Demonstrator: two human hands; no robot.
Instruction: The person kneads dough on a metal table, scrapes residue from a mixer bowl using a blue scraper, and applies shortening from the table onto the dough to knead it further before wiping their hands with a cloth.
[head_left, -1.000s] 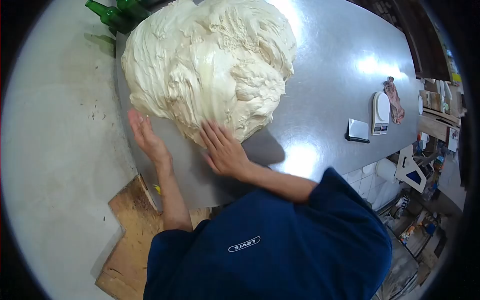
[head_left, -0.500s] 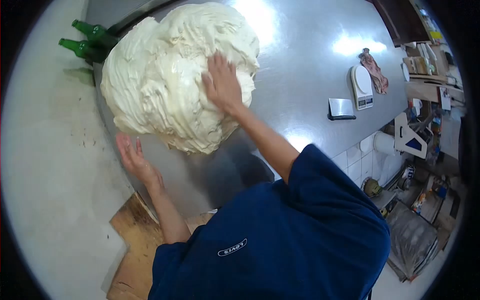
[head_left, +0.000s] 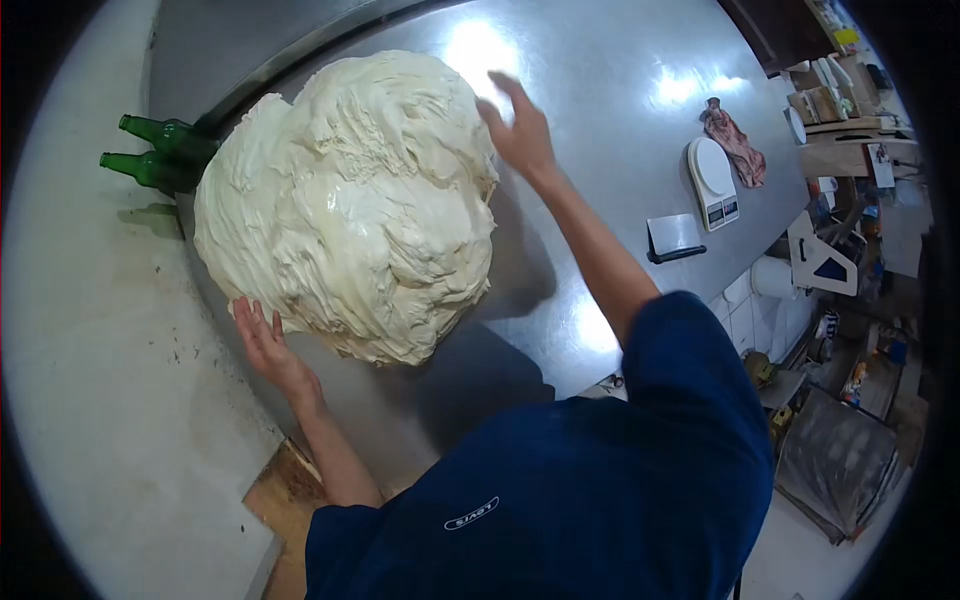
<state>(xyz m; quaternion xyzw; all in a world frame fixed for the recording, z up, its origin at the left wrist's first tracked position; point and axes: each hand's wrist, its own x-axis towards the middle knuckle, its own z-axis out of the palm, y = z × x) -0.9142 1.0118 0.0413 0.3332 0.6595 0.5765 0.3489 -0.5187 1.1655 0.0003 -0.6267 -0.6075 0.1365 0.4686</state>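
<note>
A large, lumpy mound of pale dough (head_left: pixel 350 210) lies on the steel table (head_left: pixel 610 130), its surface creased and partly glossy. At the mound's lower left edge is my left hand (head_left: pixel 270 352), open, with fingers extended against or just beside the dough. My right hand (head_left: pixel 522 132) is open at the upper right side of the mound, thumb and fingers apart. Its fingertips are close to the dough's edge; whether they touch it I cannot tell. Neither hand holds anything.
Two green bottles (head_left: pixel 160 150) lie at the mound's left, by the wall. A dough scraper (head_left: pixel 676 236), a white kitchen scale (head_left: pixel 712 175) and a crumpled reddish cloth (head_left: pixel 735 142) rest toward the table's right side. Cluttered shelves (head_left: pixel 850 130) stand beyond.
My right hand has come off the dough's top and moved right, to its outer side. My left hand stays near the lower left edge. The whole view has shifted slightly.
</note>
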